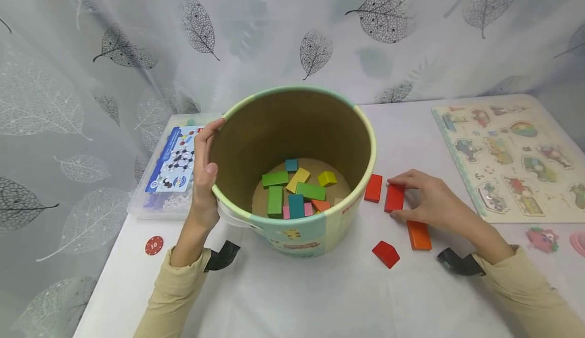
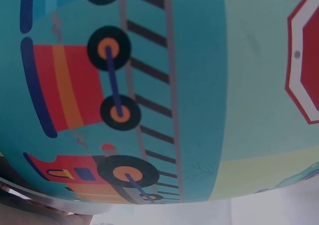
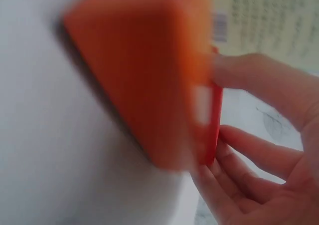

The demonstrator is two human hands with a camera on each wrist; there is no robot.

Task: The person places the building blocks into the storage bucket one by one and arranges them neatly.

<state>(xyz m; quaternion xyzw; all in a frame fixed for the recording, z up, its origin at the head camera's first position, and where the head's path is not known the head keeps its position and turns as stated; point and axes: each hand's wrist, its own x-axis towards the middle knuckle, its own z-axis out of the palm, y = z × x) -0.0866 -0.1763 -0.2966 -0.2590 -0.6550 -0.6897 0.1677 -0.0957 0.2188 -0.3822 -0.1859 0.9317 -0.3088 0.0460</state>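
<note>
My left hand (image 1: 203, 186) grips the rim of a large round bucket (image 1: 338, 229), fingers over its left edge, and the bucket tilts toward me. Inside lie several coloured toy blocks, among them a green block (image 1: 275, 201) and a yellow block (image 1: 327, 178). To the bucket's right, my right hand (image 1: 429, 198) pinches a red block (image 1: 394, 197) by its two ends, thumb at the near end. Next to that hand lies an orange block (image 1: 419, 235), large and blurred in the right wrist view. The left wrist view shows the bucket's printed train wall (image 2: 199, 85).
Another red block (image 1: 373, 188) lies beside the bucket, and a small red block (image 1: 386, 254) sits nearer me. A puzzle board (image 1: 516, 158) is at right, a clear plastic box (image 1: 171, 175) at left. A red chip (image 1: 154, 245) lies near the table's left edge.
</note>
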